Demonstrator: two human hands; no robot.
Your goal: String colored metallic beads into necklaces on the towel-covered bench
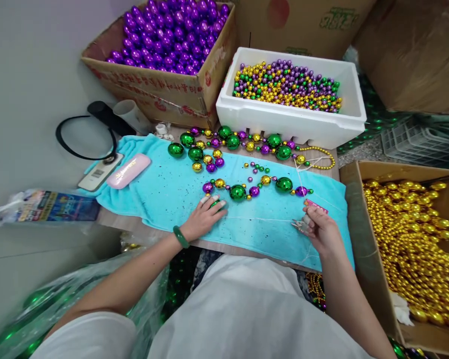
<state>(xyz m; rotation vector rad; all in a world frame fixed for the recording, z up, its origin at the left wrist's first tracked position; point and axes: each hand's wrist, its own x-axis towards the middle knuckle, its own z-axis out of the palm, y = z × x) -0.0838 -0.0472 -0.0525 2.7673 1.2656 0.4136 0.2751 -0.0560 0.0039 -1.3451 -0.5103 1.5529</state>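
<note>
My left hand (205,218) rests on the turquoise towel with its fingertips closed over a green bead (215,203). A thin white thread (262,219) runs taut from there to my right hand (322,227). The closed right hand grips what look like small pointed metal snips (298,226), and a flat pink piece (316,205) sticks out at its fingertips. Just beyond both hands lies a strand of green, gold and purple beads (238,192). A few small loose beads (259,168) are behind it. Farther back lies a longer bead strand (232,141) with a gold loop.
Behind the towel (172,199) stand a carton of purple beads (172,37) and a white foam box (292,119) of small mixed beads. A carton of gold beads (411,239) is at right. A phone (101,173) and pink case (128,171) lie at left.
</note>
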